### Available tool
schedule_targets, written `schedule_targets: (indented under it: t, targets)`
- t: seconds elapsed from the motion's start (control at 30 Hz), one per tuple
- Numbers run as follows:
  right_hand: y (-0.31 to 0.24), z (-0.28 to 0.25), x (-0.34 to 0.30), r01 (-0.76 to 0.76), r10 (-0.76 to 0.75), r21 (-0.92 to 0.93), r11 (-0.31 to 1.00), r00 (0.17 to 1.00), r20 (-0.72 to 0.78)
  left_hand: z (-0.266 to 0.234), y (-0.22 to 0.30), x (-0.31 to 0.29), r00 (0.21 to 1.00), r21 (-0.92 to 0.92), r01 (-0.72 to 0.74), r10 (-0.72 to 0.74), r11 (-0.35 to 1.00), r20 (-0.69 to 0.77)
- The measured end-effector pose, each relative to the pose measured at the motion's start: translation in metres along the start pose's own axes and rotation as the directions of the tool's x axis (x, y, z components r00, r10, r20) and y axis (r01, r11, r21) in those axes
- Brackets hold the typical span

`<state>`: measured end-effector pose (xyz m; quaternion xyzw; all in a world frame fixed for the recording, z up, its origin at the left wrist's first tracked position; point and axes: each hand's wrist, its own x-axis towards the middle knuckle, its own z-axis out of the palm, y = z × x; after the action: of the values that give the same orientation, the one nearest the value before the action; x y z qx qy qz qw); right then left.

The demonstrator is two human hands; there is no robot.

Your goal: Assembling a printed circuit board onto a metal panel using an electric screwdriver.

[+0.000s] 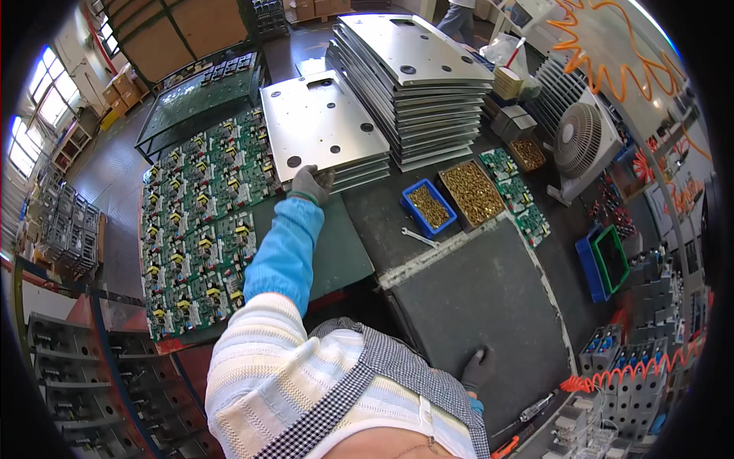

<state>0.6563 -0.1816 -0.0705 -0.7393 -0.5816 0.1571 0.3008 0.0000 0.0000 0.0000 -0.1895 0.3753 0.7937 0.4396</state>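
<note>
1. Near right, low over the dark tabletop (489,298) and close to the body: gloved right hand (479,370), thumb upward, fingers partly hidden; impossible to tell whether open or closed. To its right, a slim metal tool (537,408).
2. Farther forward and left: left arm in a blue sleeve (287,245), reaching well out from the body, only slightly bent.
3. At the end of that reach: gloved left hand (313,186), touching the near edge of the top metal sheet (313,126) on the low pile, toward the left corner; impossible to tell whether gripping or just resting.
4. Apparently at the stage of handling that sheet by its edge; next, by judgement, a need for a firm hold and perhaps right-hand support.
5. Left of the pile, rows of circuit boards (200,237); to its right, a blue bin (444,227) of brass-coloured pieces.
6. Farther right, a taller stack of sheets (428,50).
</note>
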Motion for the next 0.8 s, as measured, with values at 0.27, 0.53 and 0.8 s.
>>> schedule_targets:
  t: [0.27, 0.53, 0.8]
  targets:
    - [-0.043, 0.036, 0.014, -0.053, 0.041, -0.135, 0.989, 0.995, -0.087, 0.031, 0.072, -0.020, 0.830, -0.128, -0.042, 0.106, 0.991, 0.547]
    - [-0.043, 0.031, 0.020, -0.156, 0.155, -0.018, 0.988, 0.986, -0.059, 0.017, 0.079, -0.093, 0.676, -0.201, -0.230, 0.305, 0.952, 0.671]
    - [-0.248, 0.013, 0.049, 0.207, -0.266, 0.353, 0.912, 0.955, 0.128, -0.053, 0.095, -0.206, 0.590, 0.031, -0.446, 0.268, 0.895, 0.762]
